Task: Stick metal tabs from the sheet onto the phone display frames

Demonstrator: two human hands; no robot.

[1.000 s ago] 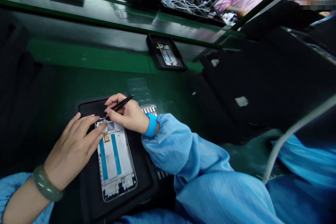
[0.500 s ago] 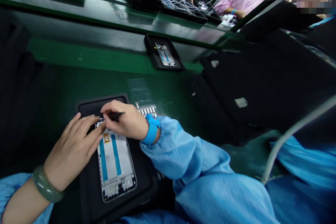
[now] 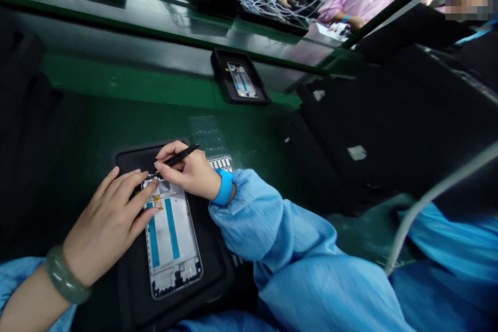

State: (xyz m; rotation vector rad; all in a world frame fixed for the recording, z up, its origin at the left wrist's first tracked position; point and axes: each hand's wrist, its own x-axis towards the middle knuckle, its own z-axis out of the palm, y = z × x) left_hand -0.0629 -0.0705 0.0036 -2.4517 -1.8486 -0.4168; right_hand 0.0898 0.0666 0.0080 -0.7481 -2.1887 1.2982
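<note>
A phone frame (image 3: 181, 236) lies face down in a black foam tray (image 3: 132, 290), with two blue strips (image 3: 171, 229) and an orange flex cable (image 3: 158, 203) on its back. My left hand (image 3: 111, 218) rests over the frame's upper left corner, fingers stretched out and fingertips on its top edge. From the right, my right hand (image 3: 190, 174) pinches slim black tweezers (image 3: 179, 155) like a pen, tip end down at the frame's top edge. What the tip touches is too small to make out.
Beside the tray lies a clear sheet (image 3: 208, 135) with rows of small white stickers (image 3: 220, 162). A second black tray (image 3: 223, 83) holds another phone frame (image 3: 243, 80). Black foam stacks (image 3: 389, 129) stand at right. Cables (image 3: 268, 2) and people occupy the line beyond.
My right hand has shifted slightly up and right, and the tweezers now slant up more plainly, their back end rising. My left index finger and thumb have moved slightly right; the frame stays in place.
</note>
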